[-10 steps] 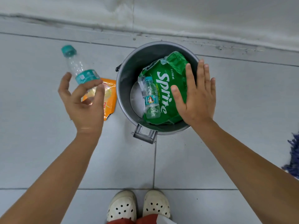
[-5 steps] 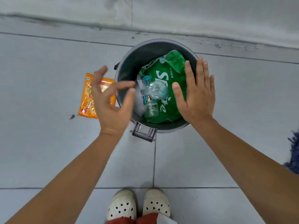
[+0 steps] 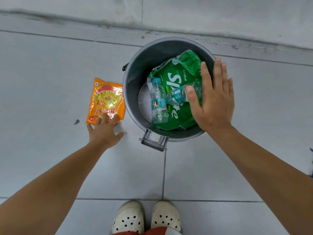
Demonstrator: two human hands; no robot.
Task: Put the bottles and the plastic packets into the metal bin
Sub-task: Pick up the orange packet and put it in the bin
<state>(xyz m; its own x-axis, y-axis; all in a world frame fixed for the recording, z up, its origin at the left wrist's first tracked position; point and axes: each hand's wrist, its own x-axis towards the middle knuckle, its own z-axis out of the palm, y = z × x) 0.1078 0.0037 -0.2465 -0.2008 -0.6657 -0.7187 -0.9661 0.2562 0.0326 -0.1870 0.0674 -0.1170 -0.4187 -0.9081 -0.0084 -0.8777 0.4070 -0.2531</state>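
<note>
Two bottles and a green wrapper lie in the bin at frame centre. The left hand, fingers spread, touches the orange packet on the floor left of it, not yet gripping; the right hand hovers flat and empty over the bin.

Metal bin sits on the floor, just in front of the wall base. In the bin: a large plastic packet fills its right part; one bottle lies along the packet's left edge, a second bottle lies across the packet, touching the first. Right hand is flat over the bin's right side, covering part of the second bottle. Snack packet lies on the floor just left of the bin. Left hand is at that packet's near edge, fingers on it. Shoes stand well in front of the bin.
</note>
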